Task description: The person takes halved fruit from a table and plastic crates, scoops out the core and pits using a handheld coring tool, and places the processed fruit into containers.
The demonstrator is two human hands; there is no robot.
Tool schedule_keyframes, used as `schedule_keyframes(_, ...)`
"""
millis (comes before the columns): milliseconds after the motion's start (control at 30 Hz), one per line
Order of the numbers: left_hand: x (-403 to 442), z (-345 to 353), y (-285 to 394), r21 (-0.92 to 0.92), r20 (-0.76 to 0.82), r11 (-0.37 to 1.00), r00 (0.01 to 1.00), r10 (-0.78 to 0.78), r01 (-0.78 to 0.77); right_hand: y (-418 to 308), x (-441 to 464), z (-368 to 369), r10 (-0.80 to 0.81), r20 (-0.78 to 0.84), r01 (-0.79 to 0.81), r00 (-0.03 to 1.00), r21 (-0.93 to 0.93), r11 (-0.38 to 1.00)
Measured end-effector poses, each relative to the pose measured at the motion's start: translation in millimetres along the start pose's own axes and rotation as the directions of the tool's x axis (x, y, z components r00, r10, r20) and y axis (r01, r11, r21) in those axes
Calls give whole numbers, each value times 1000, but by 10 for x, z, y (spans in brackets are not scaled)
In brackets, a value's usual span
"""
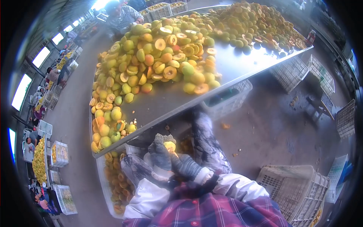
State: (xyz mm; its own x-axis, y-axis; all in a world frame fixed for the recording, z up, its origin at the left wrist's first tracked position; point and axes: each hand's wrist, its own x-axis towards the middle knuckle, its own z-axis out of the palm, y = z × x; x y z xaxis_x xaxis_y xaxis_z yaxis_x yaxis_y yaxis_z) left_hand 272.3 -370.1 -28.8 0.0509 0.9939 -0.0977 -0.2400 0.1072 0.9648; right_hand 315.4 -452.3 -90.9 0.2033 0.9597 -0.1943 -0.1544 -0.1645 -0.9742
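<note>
Table: a long metal table (pixel 155 103) slants across the view in front of the person, its raised edge running up to the right.
Heap: green, yellow and orange fruit halves (pixel 143 56) cover the left and far parts of the table; many lie cut side up.
Second heap: more fruit (pixel 253 22) is piled at the table's far right end.
Clothes: a checked shirt (pixel 211 212), pale sleeves (pixel 242 187) and patterned trousers (pixel 208 142).
Crate, right: a plastic crate (pixel 308 196) stands on the floor beside the person.
Tub, left: a pale tub (pixel 101 174), filled with cut fruit, sits below the table's near left corner.
Left hand: the gloved left hand (pixel 160 151) is over the lap, its fingers curled against the fruit piece.
Right hand: the gloved right hand (pixel 186 165) reaches in to the piece's near side; I cannot tell how its fingers close.
Held fruit: one yellow fruit piece (pixel 170 146) is between the two hands, just below the table edge.
Bits: small pale bits (pixel 134 120) lie near the table's left corner.
</note>
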Motion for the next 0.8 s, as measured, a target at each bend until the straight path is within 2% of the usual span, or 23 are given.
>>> schedule_keyframes(33, -26, 4, 9, 69, -12, 991, 994, 113, -112, -187, -26, -40, -5, 3, 5, 1000, -4, 1000)
schedule_keyframes(67, -14, -40, 48, 67, -16, 991, 993, 116, -114, -519, -90, -116, 116, 110, -127, 987, 106, 986)
schedule_keyframes(100, 38, -113, 117, 169, 214, 938, 940, 265, -303, -696, -149, -171, 221, 229, -267, 948, 197, 943)
schedule_keyframes(133, 86, -156, 186, 219, 444, 839, 817, 368, -498, -573, -156, -213, -134, 251, 127, 958, 47, 991)
schedule_keyframes(167, 65, -115, 377, 214, 441, 836, 814, 378, -504, -580, -161, -199, -141, 256, 135, 956, 42, 990)
schedule_keyframes(233, -54, -20, 845, 379, 569, 867, 820, 56, -322, -602, -168, -177, -11, 296, -43, 955, 176, 983)
schedule_keyframes(267, 64, -115, 722, 377, 566, 867, 822, 63, -326, -568, -140, -188, -15, 301, -39, 954, 172, 984)
schedule_keyframes(333, 357, -352, 329, 250, 807, 784, 570, 156, -568, -366, -4, -215, -111, 532, -141, 839, 411, 901)
schedule_keyframes(367, 269, -302, 426, 249, 806, 783, 571, 159, -570, -158, 61, -126, -112, 535, -140, 837, 409, 902)
schedule_keyframes(400, 127, -180, 597, 297, 583, 936, 812, -23, -187, 104, 119, 34, 55, 320, -180, 946, 374, 910)
schedule_keyframes(433, 55, -94, 695, 211, 331, 953, 901, -281, 220, 222, 154, 98, 211, 73, -224, 975, 350, 910)
schedule_keyframes(467, 491, -527, -53, 402, 437, 851, 888, 145, -337, 134, 150, 53, 206, 71, -218, 976, 347, 912)
schedule_keyframes(500, 368, -422, 91, 400, 437, 852, 887, 147, -338, -63, 98, -14, 155, 171, -190, 973, 212, 959)
schedule_keyframes(567, -30, -130, 557, 168, 206, 984, 974, -89, 55, -483, -50, -128, 103, 386, -88, 917, -55, 995)
schedule_keyframes(600, -26, -157, 591, 169, 199, 984, 976, -91, 57, -554, -88, -132, 99, 493, -12, 865, -175, 984)
schedule_keyframes(633, 5, -192, 630, 216, 217, 966, 957, -191, 144, -508, -59, -116, 99, 496, -13, 863, -174, 985)
schedule_keyframes(667, 17, -222, 643, 265, 230, 936, 928, -294, 231, -397, -9, -99, 9, 500, 12, 866, -38, 999)
schedule_keyframes(700, 18, -235, 616, 265, 227, 935, 927, -299, 237, -265, 42, -92, -78, 491, 35, 868, 95, 995)
schedule_keyframes(733, 29, -235, 576, 173, 206, 955, 939, -275, 242, -97, 67, -74, -373, 440, 477, 817, -153, 865)
schedule_keyframes(767, 35, -223, 553, 75, 181, 968, 951, -250, 241, 262, 135, 29, -366, 445, 474, 817, -159, 866)
schedule_keyframes(800, 11, -159, 575, 64, 176, 968, 952, -249, 241, 701, 232, 193, -404, 282, 463, 870, -188, 866)
